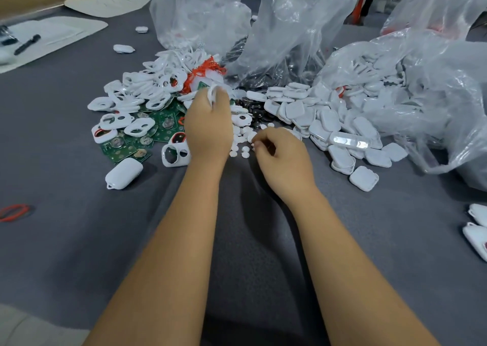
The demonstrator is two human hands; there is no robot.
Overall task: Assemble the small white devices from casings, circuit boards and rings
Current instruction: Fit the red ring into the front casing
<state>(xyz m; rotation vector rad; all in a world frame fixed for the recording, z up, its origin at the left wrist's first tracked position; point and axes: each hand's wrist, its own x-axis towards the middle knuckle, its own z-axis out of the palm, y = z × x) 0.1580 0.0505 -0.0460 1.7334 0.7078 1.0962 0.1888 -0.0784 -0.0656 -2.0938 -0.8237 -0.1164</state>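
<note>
My left hand (209,124) reaches into the middle of the parts heap and grips a white casing piece (214,92) at its fingertips. My right hand (282,155) hovers with curled fingers over small white discs (243,141) and pinches one at its fingertips. White front casings with holes (147,89) lie piled at the left, over green circuit boards (160,124). Orange rings (203,72) sit at the back of the heap. White back casings (316,118) spread out to the right. One assembled white device (123,173) lies at the near left.
Clear plastic bags (290,29) stand behind and to the right of the heap. Black parts (257,108) lie in the middle. An orange band (13,212) lies on the grey cloth (79,240) at the far left. More white devices (477,229) sit at the right edge.
</note>
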